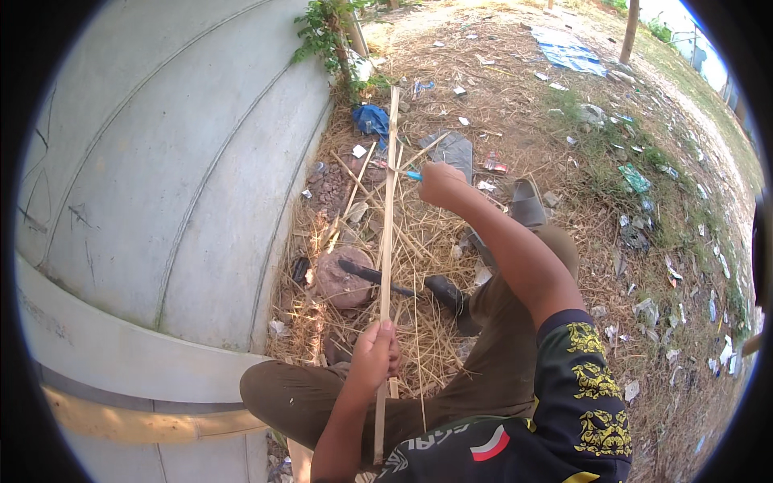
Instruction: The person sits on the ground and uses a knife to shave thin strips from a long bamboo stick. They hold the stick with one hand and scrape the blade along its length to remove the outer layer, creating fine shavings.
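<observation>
"How are the hands set?"
"The left hand (372,354) is clamped round the lower part of a long pale strip (387,241), above the ground's wall-side edge; the right hand (441,187) grips a blue-handled tool (413,175) beside its upper part."
"Best technique?"
"I'd brace the strip firmly and make light, even strokes, tool away from fingers."
"Surroundings?"
"Outdoors: straw-strewn ground (592,258), pale wall (201,161) on the left, litter across the right."
</observation>
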Available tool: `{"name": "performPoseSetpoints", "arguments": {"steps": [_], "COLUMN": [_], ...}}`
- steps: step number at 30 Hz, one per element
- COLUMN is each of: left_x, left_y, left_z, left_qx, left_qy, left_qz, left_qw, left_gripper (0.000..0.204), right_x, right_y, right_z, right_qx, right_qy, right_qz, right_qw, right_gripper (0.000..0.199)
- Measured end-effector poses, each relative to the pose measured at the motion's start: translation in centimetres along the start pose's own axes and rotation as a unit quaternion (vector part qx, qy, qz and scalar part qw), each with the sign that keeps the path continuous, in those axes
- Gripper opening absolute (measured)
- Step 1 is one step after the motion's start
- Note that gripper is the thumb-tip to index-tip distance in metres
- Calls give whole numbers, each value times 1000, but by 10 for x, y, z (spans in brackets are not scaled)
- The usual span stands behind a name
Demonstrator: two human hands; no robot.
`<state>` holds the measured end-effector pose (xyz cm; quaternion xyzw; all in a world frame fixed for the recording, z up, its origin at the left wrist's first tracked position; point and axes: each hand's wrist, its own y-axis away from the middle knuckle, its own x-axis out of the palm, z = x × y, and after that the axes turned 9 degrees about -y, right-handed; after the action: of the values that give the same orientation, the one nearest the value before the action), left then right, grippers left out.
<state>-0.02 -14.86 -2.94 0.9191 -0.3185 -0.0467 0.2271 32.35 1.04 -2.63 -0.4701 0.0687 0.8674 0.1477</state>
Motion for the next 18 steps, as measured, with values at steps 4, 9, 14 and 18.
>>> {"name": "performPoseSetpoints", "arguments": {"steps": [4,9,14,18], "left_x": [-12,-11,1,5], "left_y": [-12,-22,-8,-5], "left_z": [-4,19,7,9], "left_qx": [6,121,137,138], "left_qy": [30,-225,-388,-428], "left_qz": [31,-134,-186,-179], "left_qw": [999,958,892,875], "left_gripper": [30,34,34,32], "right_x": [11,14,14,4], "right_y": [29,41,28,16], "right_z": [18,32,20,7], "right_qx": [-111,-180,-137,-55], "right_qy": [80,194,200,162], "right_qz": [-22,-56,-105,-77], "right_qw": [990,963,965,982], "right_gripper": [11,10,11,13]}}
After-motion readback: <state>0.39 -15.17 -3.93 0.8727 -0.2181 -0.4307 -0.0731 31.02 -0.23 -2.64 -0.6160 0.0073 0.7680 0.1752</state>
